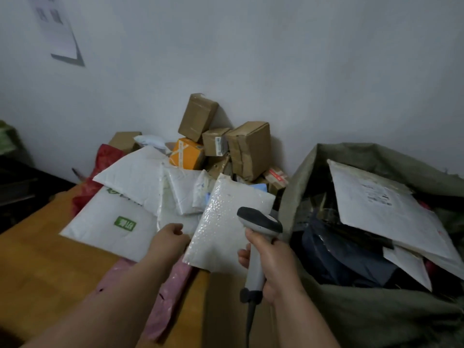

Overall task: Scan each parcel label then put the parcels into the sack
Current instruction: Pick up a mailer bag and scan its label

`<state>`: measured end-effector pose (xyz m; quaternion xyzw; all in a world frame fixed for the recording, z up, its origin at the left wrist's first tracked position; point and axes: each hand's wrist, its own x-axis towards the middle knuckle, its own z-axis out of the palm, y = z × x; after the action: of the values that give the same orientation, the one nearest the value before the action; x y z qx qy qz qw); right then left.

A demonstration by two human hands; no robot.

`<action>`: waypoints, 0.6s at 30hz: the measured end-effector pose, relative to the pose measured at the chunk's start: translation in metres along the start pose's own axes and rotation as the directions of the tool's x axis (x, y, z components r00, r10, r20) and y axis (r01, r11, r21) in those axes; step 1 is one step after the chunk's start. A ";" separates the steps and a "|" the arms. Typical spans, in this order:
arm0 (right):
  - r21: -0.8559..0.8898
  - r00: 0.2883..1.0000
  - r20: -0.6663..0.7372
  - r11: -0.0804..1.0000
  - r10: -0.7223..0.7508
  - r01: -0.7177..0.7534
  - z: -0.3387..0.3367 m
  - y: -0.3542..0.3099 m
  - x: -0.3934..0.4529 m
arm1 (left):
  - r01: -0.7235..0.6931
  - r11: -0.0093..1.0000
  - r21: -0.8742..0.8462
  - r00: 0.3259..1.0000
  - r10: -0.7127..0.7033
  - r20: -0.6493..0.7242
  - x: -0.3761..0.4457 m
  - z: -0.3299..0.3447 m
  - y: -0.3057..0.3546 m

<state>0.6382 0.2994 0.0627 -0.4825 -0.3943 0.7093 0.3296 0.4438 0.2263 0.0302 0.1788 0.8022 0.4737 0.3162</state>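
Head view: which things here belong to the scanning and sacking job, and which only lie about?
For the job:
- scanner, gripped by the right hand
- bubble mailer, held by the left hand
- white mailers
- cardboard boxes
- sack

Lying about:
- paper on the wall
- red bag
- pink bag

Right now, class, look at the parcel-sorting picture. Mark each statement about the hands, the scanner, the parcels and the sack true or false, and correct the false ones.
1. The right hand grips the scanner. True.
2. The left hand holds an orange box. False: it holds the edge of a white bubble mailer; the orange box sits in the pile by the wall.
3. The sack is empty. False: a large white envelope and dark parcels lie in it.
4. Brown cardboard boxes are stacked against the wall. True.
5. The sack is on the left. False: it is on the right.
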 end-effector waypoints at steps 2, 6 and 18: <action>-0.032 1.000 -0.029 0.999 0.009 -0.010 0.011 0.016 0.002 | 0.024 1.000 -0.004 1.000 -0.024 0.021 0.007 -0.007 -0.012; -0.058 0.997 -0.070 0.998 0.025 -0.030 0.023 0.026 0.018 | 0.038 0.998 0.049 0.998 -0.040 0.047 0.024 -0.005 -0.026; -0.110 0.985 -0.063 0.980 0.159 -0.165 0.029 0.034 0.106 | 0.062 0.983 0.170 0.993 -0.078 0.093 0.095 0.054 -0.019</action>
<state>0.5743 0.3667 -0.0057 -0.5504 -0.3848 0.6965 0.2529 0.4105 0.3081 -0.0380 0.1997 0.8282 0.3839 0.3561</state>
